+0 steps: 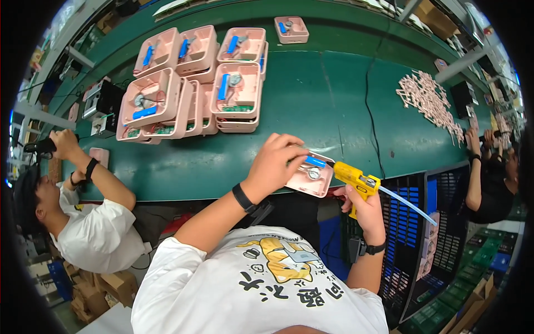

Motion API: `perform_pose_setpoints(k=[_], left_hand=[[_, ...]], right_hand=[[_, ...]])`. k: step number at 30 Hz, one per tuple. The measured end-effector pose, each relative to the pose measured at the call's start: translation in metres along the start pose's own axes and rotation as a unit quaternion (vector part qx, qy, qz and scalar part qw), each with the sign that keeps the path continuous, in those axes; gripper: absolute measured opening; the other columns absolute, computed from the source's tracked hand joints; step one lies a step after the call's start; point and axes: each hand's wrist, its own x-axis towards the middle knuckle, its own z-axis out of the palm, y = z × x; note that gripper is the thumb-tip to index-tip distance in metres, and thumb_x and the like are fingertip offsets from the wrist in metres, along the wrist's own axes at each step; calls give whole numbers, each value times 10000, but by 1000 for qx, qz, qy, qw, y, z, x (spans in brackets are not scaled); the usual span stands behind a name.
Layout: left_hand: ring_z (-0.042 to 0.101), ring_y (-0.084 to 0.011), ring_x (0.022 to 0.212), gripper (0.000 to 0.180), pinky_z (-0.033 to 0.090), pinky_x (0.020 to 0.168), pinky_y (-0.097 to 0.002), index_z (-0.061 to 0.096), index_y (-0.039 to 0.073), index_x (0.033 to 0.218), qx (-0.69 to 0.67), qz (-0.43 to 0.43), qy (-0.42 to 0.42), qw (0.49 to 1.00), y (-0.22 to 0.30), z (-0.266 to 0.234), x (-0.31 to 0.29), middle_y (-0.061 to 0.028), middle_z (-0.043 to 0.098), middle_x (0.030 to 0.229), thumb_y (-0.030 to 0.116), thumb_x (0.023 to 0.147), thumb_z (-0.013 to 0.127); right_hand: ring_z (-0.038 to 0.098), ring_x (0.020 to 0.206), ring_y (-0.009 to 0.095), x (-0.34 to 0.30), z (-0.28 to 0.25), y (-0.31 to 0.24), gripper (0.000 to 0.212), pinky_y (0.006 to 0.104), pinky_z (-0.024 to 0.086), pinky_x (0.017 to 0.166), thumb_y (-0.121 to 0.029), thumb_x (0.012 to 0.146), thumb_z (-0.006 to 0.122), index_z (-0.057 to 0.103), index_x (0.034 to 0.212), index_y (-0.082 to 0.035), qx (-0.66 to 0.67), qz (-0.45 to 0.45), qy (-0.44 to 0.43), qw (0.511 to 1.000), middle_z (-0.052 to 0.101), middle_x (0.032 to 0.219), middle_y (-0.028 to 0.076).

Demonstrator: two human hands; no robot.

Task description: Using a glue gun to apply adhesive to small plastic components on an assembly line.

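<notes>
My right hand (361,207) grips a yellow hot glue gun (356,181) by its handle, and a pale glue stick (409,205) trails out of its back end. The gun's nozzle meets a pink plastic housing (307,183) near the table's front edge. Inside that housing lie a blue cylindrical battery (315,161) and a small round metal part (314,173). My left hand (276,164) reaches over the housing's left side with bent fingers at the battery's end. Whether those fingers pinch the battery or the housing wall is partly hidden.
Stacks of pink housings (238,68) with batteries and green boards stand at the back left. One more housing (291,29) sits far back. Right, a pile of small pink parts (428,100) lies past a black cable (368,106). Black crates (420,239) stand beside me. Co-workers sit left and right.
</notes>
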Motion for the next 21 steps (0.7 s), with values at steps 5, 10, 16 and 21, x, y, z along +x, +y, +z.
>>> perform_pose_setpoints(k=[5,10,16,21], left_hand=[[639,-275,983,227,538,896,-394,822,77,1126,-46,-82,-59,994,-16,-3,11,-73,772,1009,134,907,836],[618,-287,972,223,524,907,-416,823,102,1125,-35,-114,-165,979,-23,-6,21,-72,760,988,175,914,820],[603,-242,959,173,507,915,-386,811,81,1097,-42,-134,-150,979,-19,-3,18,-52,756,978,144,936,819],[594,-243,986,151,503,928,-384,802,85,1082,-35,-140,-146,979,-15,-3,16,-41,742,971,150,946,812]], right_hand=[[654,644,93,8,7,-4,240,241,517,555,-186,1088,682,690,1245,-6,13,-1,-33,999,770,906,74],[626,581,91,10,4,-5,245,241,495,528,-192,1083,689,683,1240,-4,-14,25,-41,999,731,825,42],[610,538,89,2,7,-10,252,241,486,502,-181,1080,685,675,1251,4,-34,25,-25,999,710,788,27],[608,546,81,-9,14,-17,255,231,476,493,-164,1080,676,670,1266,10,-52,3,5,999,699,783,19]])
